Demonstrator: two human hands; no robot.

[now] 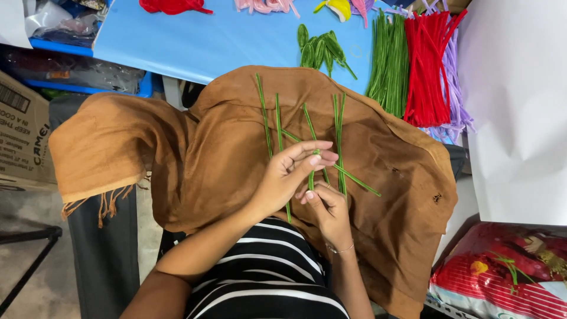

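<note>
The left hand point(289, 174) is closed, its thumb and fingertips pinched around the upper end of a short green stem point(312, 176). The right hand point(328, 207) sits directly below and just beside the left, fingers curled closed on the lower end of the same stem. The stem stands roughly upright between the two hands, and both hands touch it.

Both hands rest over a brown cloth point(224, 147) spread across the lap. The cloth extends to both sides of the hands, with a fringed edge hanging well to the left. Loose green stems point(338, 136) lie on the cloth just above the hands, mostly parallel and pointing away from the person; one lies slanted to the right of the hands.

Beyond the cloth, above the hands, is a blue desk point(224, 35). On it, above and slightly right of the hands, lies a cluster of green leaf shapes point(319, 52). Further right are three bundles side by side: green stems in a bundle point(390, 65), red stems point(426, 68) and purple stems point(453, 88) at the outer edge.

Well to the left of the hands stands a cardboard box point(23, 133). Below and to the right of the hands lies a red packet point(502, 277). A thin bracelet point(342, 250) circles the right wrist.
</note>
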